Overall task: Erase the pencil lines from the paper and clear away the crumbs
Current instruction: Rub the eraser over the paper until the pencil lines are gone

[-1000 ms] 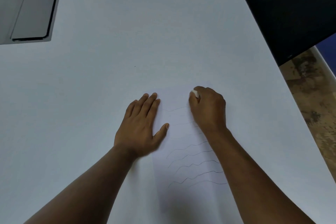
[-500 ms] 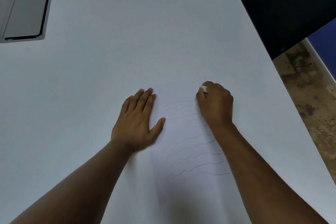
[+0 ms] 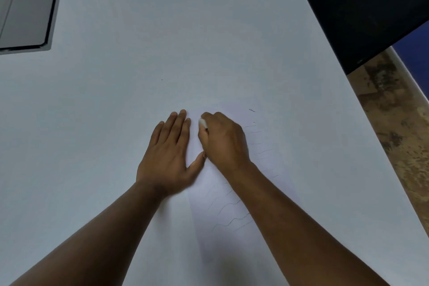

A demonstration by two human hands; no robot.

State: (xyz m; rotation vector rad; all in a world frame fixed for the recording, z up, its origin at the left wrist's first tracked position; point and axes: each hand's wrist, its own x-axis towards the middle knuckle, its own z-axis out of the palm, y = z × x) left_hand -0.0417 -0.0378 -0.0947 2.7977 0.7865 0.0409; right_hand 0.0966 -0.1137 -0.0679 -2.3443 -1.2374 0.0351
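Observation:
A white sheet of paper (image 3: 209,234) lies on the white table, marked with several wavy pencil lines (image 3: 228,220). My left hand (image 3: 170,153) lies flat, fingers together, on the paper's left edge and holds it down. My right hand (image 3: 224,140) is closed around a small white eraser (image 3: 203,123), whose tip shows at the fingertips and presses on the paper's upper left part, right beside my left fingers. Short remnants of lines (image 3: 253,129) show to the right of my right hand. A dark crumb (image 3: 251,110) lies near the paper's top right.
A grey laptop (image 3: 25,4) sits closed at the table's far left corner. A black panel (image 3: 362,4) stands at the upper right beyond the table's (image 3: 116,100) right edge, with mottled brown floor (image 3: 399,127) below it. A tiny dark speck (image 3: 162,79) lies mid-table.
My right hand has moved the eraser left across the paper's top, from the right side to beside my left fingers. The upper lines look fainter. My left hand has stayed put.

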